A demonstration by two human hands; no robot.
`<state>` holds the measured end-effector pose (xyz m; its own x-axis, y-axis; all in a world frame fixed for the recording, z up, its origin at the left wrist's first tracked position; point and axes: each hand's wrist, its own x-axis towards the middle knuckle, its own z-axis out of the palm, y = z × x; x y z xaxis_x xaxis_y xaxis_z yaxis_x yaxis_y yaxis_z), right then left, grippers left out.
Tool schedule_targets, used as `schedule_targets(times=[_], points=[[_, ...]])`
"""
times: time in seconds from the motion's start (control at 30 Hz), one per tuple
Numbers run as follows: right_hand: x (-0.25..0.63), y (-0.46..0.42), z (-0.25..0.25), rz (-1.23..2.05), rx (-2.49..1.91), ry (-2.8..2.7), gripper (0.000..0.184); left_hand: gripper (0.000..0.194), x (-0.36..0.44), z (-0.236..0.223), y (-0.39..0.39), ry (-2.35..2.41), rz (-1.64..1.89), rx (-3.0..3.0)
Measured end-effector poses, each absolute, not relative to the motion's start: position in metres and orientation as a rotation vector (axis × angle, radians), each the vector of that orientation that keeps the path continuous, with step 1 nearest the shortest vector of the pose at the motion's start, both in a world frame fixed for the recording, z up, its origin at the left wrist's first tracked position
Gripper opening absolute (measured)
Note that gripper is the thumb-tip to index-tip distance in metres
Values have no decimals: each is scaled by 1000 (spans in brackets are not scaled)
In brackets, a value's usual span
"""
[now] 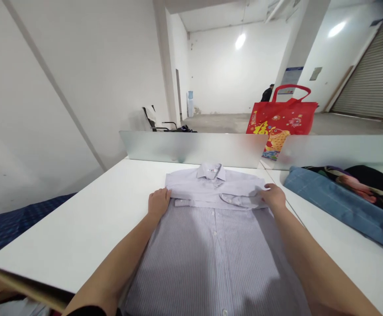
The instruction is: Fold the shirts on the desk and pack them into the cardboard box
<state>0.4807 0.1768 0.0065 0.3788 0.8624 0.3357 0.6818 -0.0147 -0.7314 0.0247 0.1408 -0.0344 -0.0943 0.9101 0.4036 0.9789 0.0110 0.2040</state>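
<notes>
A pale, finely striped button-up shirt point(191, 245) lies front side up on the white table point(89, 219), its collar point(211, 172) at the far end. Both sleeves are folded across the chest, and one cuff point(182, 202) shows at the left. My left hand point(159, 202) has its fingers curled over the shirt's left edge, just below the shoulder. At the opposite edge my right hand point(273, 196) pinches the fabric beside the folded sleeve. The shirt's lower end runs out of view toward me.
Folded blue cloth point(339, 206) and dark patterned fabric point(363, 184) lie at the right. Frosted panels point(194, 147) line the table's back edge, with a red bag point(283, 116) behind. Dark blue cloth point(20, 224) is at the left. A person point(268, 93) stands far off.
</notes>
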Motion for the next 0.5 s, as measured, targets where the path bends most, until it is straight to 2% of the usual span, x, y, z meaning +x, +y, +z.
schedule_targets(times=[0.1,0.23,0.37,0.5], points=[[471,156,5,-34,-1888,-1448,35,39,19,-32,143,-2133,-685,-1899],[439,132,-26,-272,-1634,-2066,44,31,5,-22,161,-2118,-677,-1968],[429,129,-52,-275,-1713,-2273,48,38,2,-10,194,-2016,-620,-2153],[435,131,-57,-297,-1688,-2286,50,44,7,-10,227,-2036,-535,-2235]])
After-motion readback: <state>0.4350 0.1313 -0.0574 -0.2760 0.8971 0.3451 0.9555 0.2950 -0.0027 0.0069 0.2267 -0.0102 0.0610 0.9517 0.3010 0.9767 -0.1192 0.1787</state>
